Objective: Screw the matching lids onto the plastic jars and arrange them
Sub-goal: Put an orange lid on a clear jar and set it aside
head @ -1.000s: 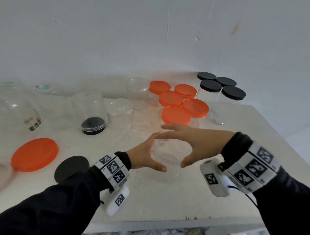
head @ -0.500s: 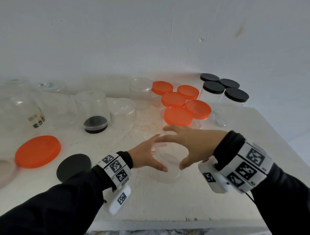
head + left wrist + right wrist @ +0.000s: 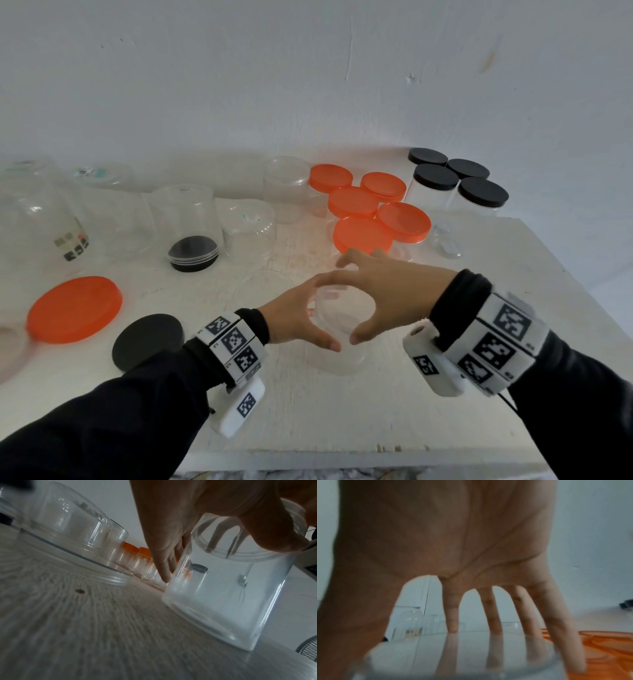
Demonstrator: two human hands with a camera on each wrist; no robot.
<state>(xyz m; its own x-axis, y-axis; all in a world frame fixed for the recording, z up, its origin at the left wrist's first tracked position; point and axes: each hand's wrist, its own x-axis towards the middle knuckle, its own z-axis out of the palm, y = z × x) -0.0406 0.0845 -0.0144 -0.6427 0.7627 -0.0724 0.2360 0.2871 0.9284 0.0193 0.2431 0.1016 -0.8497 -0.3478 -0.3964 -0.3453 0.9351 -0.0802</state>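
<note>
Near the desk's (image 3: 342, 428) front edge, our left hand (image 3: 294, 320) grips the clear jar (image 3: 337, 356) while our right hand (image 3: 387, 294) pinches its clear lid (image 3: 458, 655) with spread fingertips. Bare desktop lies toward the right edge. Only the left-wrist view shows the jar's base on the desk.

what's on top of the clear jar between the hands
A clear lid sits on the clear jar, with the right hand spread over it, fingertips on its rim. The left hand grips the jar's side.

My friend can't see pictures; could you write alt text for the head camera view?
Two hands, left hand and right hand, grip a clear jar with a clear lid on a white table. Behind stand orange-lidded jars and black-lidded jars.
</note>
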